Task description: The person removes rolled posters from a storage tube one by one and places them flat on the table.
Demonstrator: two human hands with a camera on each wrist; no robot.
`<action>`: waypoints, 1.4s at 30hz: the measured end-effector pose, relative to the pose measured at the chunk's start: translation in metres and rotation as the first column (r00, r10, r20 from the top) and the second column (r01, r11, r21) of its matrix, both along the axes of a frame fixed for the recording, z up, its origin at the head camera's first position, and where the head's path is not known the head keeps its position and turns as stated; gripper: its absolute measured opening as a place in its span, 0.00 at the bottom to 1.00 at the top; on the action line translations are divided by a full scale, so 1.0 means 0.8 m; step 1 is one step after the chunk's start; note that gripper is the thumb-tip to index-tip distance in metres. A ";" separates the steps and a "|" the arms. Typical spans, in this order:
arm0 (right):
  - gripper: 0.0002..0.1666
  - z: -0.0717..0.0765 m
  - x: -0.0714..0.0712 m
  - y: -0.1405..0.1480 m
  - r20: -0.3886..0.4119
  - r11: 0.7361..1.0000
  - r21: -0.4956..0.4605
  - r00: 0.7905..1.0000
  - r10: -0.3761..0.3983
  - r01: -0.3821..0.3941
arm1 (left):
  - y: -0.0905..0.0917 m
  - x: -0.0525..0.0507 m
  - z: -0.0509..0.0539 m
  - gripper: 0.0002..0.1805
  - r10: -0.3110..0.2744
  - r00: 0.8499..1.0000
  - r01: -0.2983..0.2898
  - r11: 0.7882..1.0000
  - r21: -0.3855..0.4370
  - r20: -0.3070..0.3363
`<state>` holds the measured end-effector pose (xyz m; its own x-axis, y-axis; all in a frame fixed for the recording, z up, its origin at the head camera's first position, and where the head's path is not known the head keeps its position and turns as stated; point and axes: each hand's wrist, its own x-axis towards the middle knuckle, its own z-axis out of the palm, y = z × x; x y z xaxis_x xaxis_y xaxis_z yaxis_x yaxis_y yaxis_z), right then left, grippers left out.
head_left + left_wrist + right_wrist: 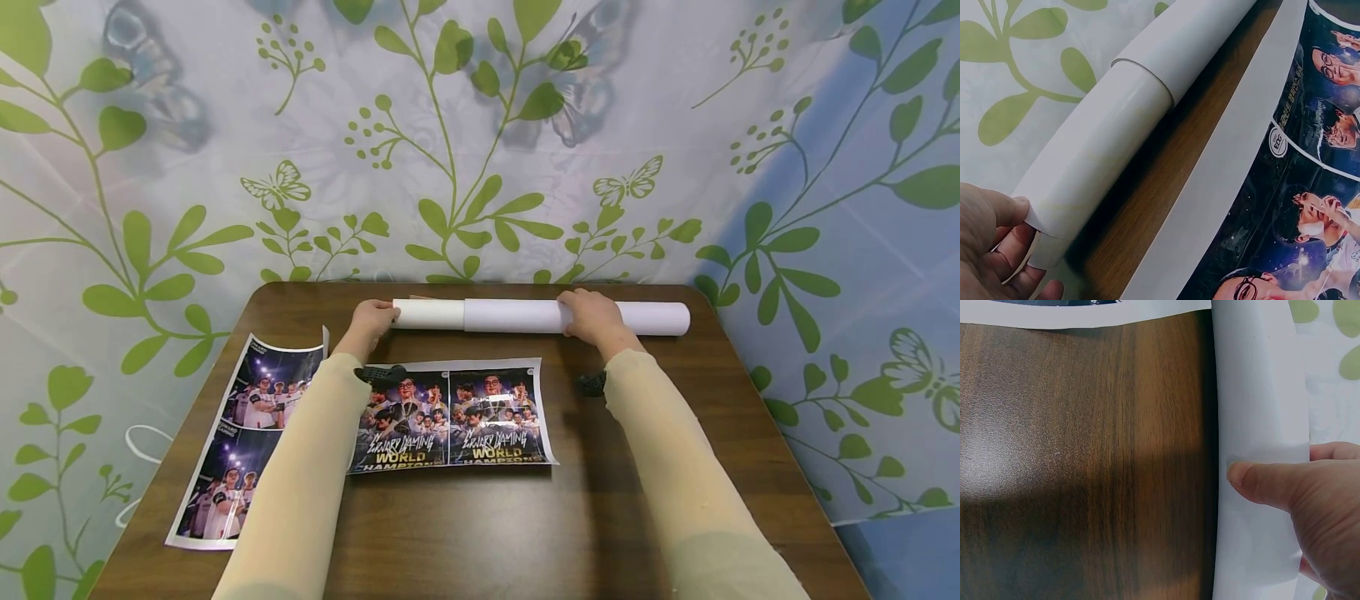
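A long white paper roll lies along the back of the table in the head view. From its left end a narrower, cream-white inner roll sticks out. My left hand pinches the outer end of that inner roll; in the left wrist view the thumb lies on top and the fingers are at the rim, where a loose paper edge shows. My right hand grips the wider roll around its middle, the thumb across its near side in the right wrist view. The far fingers are mostly hidden behind the roll.
On the brown wooden table, a glossy poster sheet with two printed panels lies in front of the rolls. Another poster sheet, its corner curling up, lies at the left edge. A leaf-patterned curtain hangs behind the table.
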<state>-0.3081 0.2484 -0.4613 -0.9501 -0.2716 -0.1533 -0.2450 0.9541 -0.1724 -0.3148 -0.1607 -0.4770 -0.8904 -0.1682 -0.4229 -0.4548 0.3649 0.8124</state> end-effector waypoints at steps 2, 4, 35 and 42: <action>0.39 0.000 0.000 0.000 0.001 1.000 0.001 1.000 -0.001 0.001 | 0.000 0.000 0.000 0.23 0.004 1.000 -0.004 1.000 0.005 -0.005; 0.39 0.000 0.000 0.000 0.001 1.000 0.000 1.000 -0.001 0.001 | -0.001 0.000 0.000 0.23 0.002 1.000 -0.002 1.000 0.010 -0.012; 0.39 -0.001 -0.003 0.001 0.005 1.000 0.013 1.000 0.000 -0.001 | -0.004 0.005 0.006 0.23 0.018 1.000 -0.017 0.999 0.037 -0.012; 0.39 -0.001 -0.004 0.000 0.005 1.000 0.008 1.000 0.001 -0.001 | -0.007 0.005 0.005 0.23 0.012 1.000 -0.012 0.999 0.043 -0.017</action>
